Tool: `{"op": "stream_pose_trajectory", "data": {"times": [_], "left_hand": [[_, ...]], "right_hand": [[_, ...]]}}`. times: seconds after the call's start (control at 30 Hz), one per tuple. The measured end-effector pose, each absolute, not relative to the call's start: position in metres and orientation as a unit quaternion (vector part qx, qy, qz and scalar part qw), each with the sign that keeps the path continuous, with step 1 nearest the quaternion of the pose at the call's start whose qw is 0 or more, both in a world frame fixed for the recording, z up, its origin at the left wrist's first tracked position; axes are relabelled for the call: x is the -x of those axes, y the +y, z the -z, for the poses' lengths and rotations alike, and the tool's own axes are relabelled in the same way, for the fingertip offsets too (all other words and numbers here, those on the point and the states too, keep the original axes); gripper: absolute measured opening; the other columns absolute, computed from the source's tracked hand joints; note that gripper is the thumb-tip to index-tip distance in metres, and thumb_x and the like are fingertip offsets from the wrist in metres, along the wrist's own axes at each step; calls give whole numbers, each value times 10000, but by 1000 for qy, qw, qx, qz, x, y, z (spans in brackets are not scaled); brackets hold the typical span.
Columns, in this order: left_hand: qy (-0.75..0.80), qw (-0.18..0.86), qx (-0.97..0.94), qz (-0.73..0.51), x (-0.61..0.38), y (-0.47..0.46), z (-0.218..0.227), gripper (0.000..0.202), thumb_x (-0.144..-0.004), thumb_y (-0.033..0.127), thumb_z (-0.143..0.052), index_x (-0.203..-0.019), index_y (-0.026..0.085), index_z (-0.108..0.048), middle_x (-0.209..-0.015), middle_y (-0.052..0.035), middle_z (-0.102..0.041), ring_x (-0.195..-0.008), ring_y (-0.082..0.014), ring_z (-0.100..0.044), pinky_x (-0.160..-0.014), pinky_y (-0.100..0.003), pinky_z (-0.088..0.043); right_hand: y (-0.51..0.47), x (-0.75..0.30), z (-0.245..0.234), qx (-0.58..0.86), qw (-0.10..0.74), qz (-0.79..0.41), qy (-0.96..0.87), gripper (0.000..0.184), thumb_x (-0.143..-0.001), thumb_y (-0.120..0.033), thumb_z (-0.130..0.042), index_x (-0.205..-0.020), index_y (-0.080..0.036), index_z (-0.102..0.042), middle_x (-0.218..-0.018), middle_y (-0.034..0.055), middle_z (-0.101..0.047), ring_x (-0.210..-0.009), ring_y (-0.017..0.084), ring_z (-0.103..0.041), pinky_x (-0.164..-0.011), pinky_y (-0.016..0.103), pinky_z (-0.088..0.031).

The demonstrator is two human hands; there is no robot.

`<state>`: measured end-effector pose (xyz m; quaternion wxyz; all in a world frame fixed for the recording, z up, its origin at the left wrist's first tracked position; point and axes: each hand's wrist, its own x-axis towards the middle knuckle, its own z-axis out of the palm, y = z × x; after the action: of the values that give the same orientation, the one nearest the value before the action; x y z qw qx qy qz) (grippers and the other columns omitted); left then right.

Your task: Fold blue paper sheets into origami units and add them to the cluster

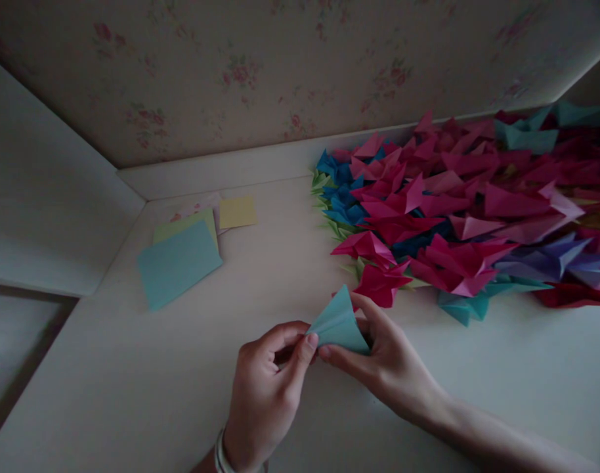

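Pinching a folded turquoise paper [339, 323], two bare hands meet just R of ctr, over a white tabletop [260, 276]. L hand [268, 387], w/ a pale bracelet [222, 453] at the wrist, grips the paper's L corner btwn thumb & index finger, other fingers curled. R hand [391, 361] grasps the paper too: thumb at the lower edge, fingers partly hidden behind, so can't tell exactly where those tips press. Paper is roughly triangular, one point up. Just beyond & to R, a dense pile of origami pieces [428, 203], mostly pink/magenta w/ some blue, green, teal, purple & red, runs to the pic's R edge. Farther L: a flat turquoise sheet [179, 266] overlapping a lt. green sheet [182, 226], w/ a small yellow square sheet [237, 212] nearby. Behind: rose-print wallpaper [290, 72].
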<state>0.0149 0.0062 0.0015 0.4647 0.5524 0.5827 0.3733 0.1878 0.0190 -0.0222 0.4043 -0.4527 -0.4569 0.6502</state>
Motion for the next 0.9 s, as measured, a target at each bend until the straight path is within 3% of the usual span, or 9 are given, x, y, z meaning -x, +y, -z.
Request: {"op": "stream_pose_trajectory", "data": {"times": [0.17, 0.4, 0.73, 0.9], "left_hand": [[573, 541, -484, -381, -14, 9, 1, 133, -877, 315, -710, -891, 200, -777, -773, -35, -794, -696, -168, -720, -653, -207, -556], [573, 595, -408, -390, -11, 14, 9, 151, -823, 324, -780, -892, 191, -763, -726, -3, -778, -671, -130, -697, -639, -178, -540], [613, 517, -416, -428, -11, 13, 8, 179, -857, 354, -738, -903, 182, -754, -760, -11, -780, -692, -137, -706, -669, -202, -558], [644, 487, -362, -465, -5, 16, 14, 220, -839, 362, -753, -957, 177, -732, -735, 1, -771, -686, -152, -719, -663, -227, -582]], "right_hand": [[19, -187, 24, 436, 416, -680, -418, 481, -816, -280, -796, -1193, -236, -500, -763, -35, -713, -683, 133, -678, -615, 230, -539], [21, -186, 19, 433, 418, -682, -414, 280, -848, -260, -757, -1049, -202, -571, -734, -25, -712, -646, 116, -663, -592, 213, -536], [22, -189, 22, 451, 413, -686, -394, 342, -843, -328, -759, -1119, -214, -593, -805, 4, -763, -728, 152, -728, -686, 259, -598], [20, -191, 27, 473, 379, -670, -429, 230, -904, -372, -686, -1074, -217, -672, -842, 18, -772, -782, 164, -746, -749, 280, -619]]}}
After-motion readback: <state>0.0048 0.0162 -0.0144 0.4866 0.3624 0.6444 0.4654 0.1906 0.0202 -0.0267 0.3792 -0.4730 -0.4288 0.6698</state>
